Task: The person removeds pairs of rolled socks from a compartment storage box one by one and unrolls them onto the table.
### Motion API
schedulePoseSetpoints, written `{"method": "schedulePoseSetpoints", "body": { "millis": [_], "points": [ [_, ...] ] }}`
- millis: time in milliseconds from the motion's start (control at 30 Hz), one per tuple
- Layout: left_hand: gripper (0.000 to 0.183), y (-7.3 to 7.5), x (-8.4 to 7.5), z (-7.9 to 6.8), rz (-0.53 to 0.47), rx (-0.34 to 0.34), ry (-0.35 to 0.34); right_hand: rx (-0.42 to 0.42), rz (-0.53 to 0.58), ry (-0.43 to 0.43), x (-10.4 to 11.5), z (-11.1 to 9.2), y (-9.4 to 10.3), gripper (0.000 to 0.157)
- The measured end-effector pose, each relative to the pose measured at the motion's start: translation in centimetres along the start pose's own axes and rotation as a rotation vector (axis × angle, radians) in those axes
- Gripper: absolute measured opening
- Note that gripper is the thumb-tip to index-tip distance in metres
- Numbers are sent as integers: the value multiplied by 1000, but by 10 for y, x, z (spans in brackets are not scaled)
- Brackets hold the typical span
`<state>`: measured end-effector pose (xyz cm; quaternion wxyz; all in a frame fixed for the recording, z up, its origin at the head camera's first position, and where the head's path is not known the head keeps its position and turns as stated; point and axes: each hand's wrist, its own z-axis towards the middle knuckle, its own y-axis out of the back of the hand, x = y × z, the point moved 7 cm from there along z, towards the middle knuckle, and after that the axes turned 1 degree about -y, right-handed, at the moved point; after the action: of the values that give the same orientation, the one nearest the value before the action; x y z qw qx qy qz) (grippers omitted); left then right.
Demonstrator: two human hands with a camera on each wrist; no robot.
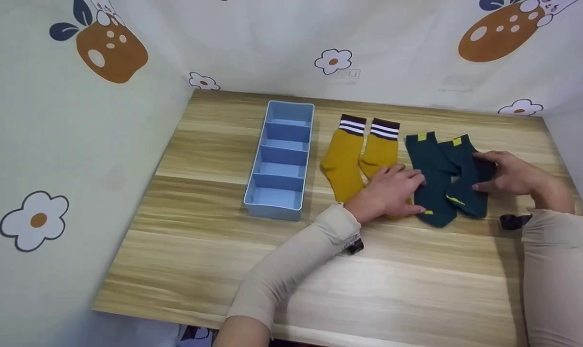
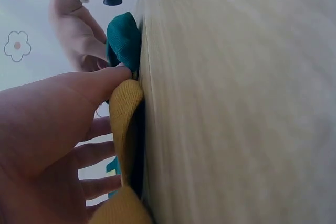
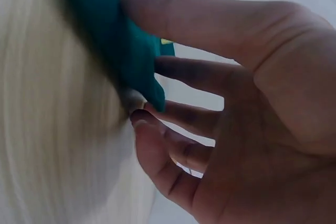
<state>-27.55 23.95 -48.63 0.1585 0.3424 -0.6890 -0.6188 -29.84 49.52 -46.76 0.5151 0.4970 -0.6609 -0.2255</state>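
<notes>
Two dark green socks with yellow marks lie side by side, a left one [image 1: 432,180] and a right one [image 1: 465,166] that partly overlaps it. My right hand [image 1: 515,176] holds the right sock's outer edge between thumb and fingers; in the right wrist view its green cloth [image 3: 113,35] lies under the thumb. My left hand [image 1: 390,190] rests with extended fingers across the lower part of a mustard sock [image 1: 382,149] and the edge of the left green sock, hiding part of both. Another mustard sock [image 1: 347,159] with a striped cuff lies left of it.
A light blue organizer box [image 1: 274,212] with several compartments stands left of the socks. The wooden table [image 1: 185,246] meets a patterned wall covering [image 1: 267,53] at the back. Each wrist carries a small black device, one of them by the right sleeve [image 1: 551,231].
</notes>
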Motion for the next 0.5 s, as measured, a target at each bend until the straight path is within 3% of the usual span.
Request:
{"method": "schedulePoseSetpoints", "body": {
  "millis": [100, 333, 500],
  "points": [
    [70, -1, 1, 0, -14, 6, 8, -9, -28, 17, -3, -3, 1, 90],
    [71, -2, 1, 1, -25, 23, 10, -181, -43, 135, 6, 1, 7, 64],
    [72, -2, 1, 1, -36, 39, 19, -150, -78, 168, 14, 9, -2, 58]
  ]
}}
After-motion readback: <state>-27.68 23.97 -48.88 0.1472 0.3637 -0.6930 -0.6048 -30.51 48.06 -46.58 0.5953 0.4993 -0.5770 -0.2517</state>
